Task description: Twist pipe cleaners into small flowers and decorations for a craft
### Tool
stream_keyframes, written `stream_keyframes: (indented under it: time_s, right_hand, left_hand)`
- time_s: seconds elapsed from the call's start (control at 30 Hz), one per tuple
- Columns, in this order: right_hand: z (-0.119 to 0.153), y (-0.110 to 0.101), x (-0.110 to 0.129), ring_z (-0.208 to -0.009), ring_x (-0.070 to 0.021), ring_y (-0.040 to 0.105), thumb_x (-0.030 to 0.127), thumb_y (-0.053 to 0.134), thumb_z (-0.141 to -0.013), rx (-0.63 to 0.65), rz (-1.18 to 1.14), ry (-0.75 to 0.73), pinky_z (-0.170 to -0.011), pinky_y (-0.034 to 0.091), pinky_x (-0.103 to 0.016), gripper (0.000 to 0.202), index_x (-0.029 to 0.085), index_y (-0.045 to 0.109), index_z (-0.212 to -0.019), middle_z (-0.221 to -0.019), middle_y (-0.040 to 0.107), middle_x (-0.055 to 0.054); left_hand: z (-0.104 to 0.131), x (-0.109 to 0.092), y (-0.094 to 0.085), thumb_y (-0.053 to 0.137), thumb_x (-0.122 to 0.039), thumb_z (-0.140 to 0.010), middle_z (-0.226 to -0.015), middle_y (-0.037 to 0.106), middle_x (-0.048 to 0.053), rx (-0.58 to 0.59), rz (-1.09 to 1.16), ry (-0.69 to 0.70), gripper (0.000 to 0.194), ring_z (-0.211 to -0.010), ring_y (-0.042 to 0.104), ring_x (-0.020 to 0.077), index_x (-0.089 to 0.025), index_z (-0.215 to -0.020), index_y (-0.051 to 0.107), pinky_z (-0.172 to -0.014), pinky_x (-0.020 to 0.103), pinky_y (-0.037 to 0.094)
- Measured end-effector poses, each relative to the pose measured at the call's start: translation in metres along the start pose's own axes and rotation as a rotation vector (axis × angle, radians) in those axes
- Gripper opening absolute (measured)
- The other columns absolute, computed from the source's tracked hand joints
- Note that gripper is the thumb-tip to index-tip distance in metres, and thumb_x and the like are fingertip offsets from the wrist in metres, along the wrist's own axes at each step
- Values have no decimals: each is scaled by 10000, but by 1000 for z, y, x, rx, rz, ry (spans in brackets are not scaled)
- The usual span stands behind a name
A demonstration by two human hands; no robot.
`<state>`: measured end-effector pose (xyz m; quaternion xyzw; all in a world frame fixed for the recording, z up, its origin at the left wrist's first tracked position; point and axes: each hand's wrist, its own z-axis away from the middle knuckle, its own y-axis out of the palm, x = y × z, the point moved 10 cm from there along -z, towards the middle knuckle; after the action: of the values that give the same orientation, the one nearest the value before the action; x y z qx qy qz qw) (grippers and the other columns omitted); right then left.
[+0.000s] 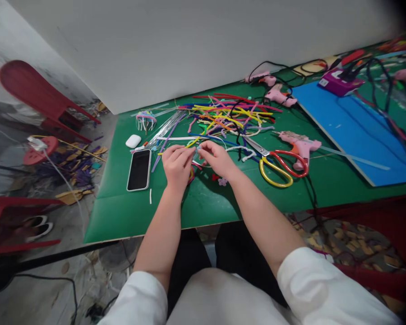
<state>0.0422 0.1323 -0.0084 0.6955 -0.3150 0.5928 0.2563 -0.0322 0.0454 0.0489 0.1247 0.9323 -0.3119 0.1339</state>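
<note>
Over the middle of the green table, my left hand point(178, 163) and my right hand point(219, 158) meet fingertip to fingertip. Both are closed in a pinch on a small light-blue piece point(196, 152), mostly hidden by the fingers; its kind is unclear. A thin pale strand curves beside the right fingers. Just past the hands lies a heap of coloured pipe cleaners point(223, 118). A small lilac flower shape point(222, 181) sits beneath my right wrist, next to a red bit. Scissors point(274, 162) with one red and one yellow handle rest open to the right.
A phone point(139, 170) and white earbud case point(133, 141) lie left. Pink glue guns point(299, 145) with black cables, a blue board point(362, 135) and a purple power block point(340, 82) occupy the right. Red chairs point(30, 90) stand beyond the table's left edge; a wall rises behind.
</note>
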Motion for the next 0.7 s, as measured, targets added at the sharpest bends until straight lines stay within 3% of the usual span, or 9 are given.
stream_keyframes:
  time_s: [0.27,0.47,0.57,0.7]
  right_hand:
    - [-2,-1,0,-666,-108,479,332,500,-790,-25,51,-37,-521,441,-214,154,178,500,-774,-725,480,9]
    - [-2,-5,4,-686,-104,483,322,535,-771,-80,74,-77,-601,455,-231,155,168,524,-758,-740,516,3]
    - [-3,-8,-1,-666,-103,482,328,553,-752,-104,25,-44,-558,452,-219,159,170,533,-751,-719,519,7]
    - [-4,-9,-9,-615,-93,471,346,567,-732,-102,-67,19,-495,446,-203,178,172,532,-738,-673,506,21]
  left_hand:
    - [3,5,4,582,-237,-798,-833,690,34,2,3,-75,122,-905,593,182,-201,-861,680,-853,345,410]
    - [5,26,12,609,-213,-752,-775,679,7,51,209,-358,87,-721,592,132,-197,-787,687,-747,290,458]
    - [9,34,18,613,-205,-745,-773,685,-5,73,327,-480,165,-680,602,111,-207,-896,680,-744,277,471]
    - [12,37,19,631,-208,-736,-745,672,-17,53,421,-540,318,-670,613,103,-228,-1053,616,-730,265,489]
